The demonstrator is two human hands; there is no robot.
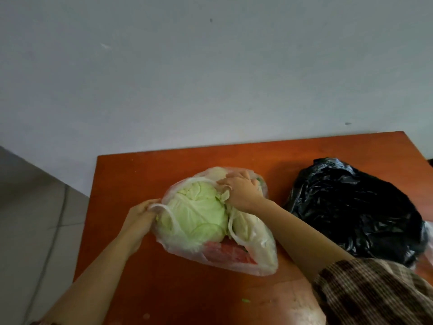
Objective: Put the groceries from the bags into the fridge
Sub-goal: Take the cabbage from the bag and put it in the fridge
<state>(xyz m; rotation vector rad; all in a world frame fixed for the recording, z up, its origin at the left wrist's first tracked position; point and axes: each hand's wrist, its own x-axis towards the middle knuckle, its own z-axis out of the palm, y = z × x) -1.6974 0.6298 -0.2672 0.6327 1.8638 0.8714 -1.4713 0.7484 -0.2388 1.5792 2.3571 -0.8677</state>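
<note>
A clear plastic bag (pixel 257 256) lies on the orange-brown table (pixel 131 179). Inside it a pale green cabbage (pixel 199 214) shows through the open mouth, with something red (pixel 225 252) under it and more pale leaves at the right. My left hand (pixel 140 216) grips the bag's left handle at the cabbage's left side. My right hand (pixel 241 191) reaches into the bag's far side, fingers curled over the top of the cabbage and the plastic there.
A crumpled black plastic bag (pixel 356 212) sits on the table to the right of the clear one. A pale wall stands behind the table. Grey tiled floor (pixel 35 219) lies beyond the table's left edge. A small green scrap (pixel 246 300) lies near the front.
</note>
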